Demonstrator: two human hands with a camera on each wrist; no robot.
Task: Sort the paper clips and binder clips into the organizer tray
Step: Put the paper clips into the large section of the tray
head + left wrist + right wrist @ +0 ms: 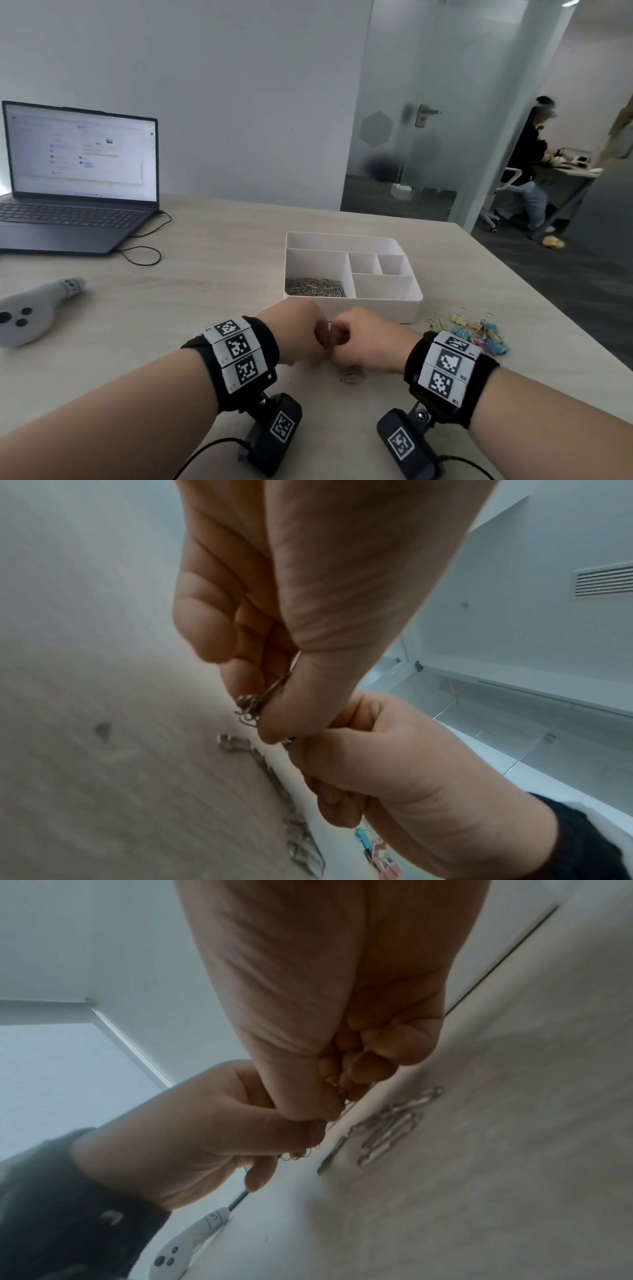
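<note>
My left hand [317,337] and right hand [339,337] meet knuckle to knuckle just above the table, in front of the white organizer tray [387,303]. Both have curled fingers. The left wrist view shows my left thumb and fingers pinching a tangled bunch of silver paper clips [251,707]. My right hand [342,1085] pinches paper clips from the same bunch. A few loose paper clips [351,375] lie on the table under the hands. A heap of paper clips [315,287] fills the tray's near left compartment. Coloured binder clips [474,330] lie in a pile right of my right wrist.
An open laptop [78,181] with its cable stands at the back left. A grey handheld controller [30,313] lies at the left. The table's right edge runs close past the binder clips. A person sits at a desk beyond the glass door [527,164].
</note>
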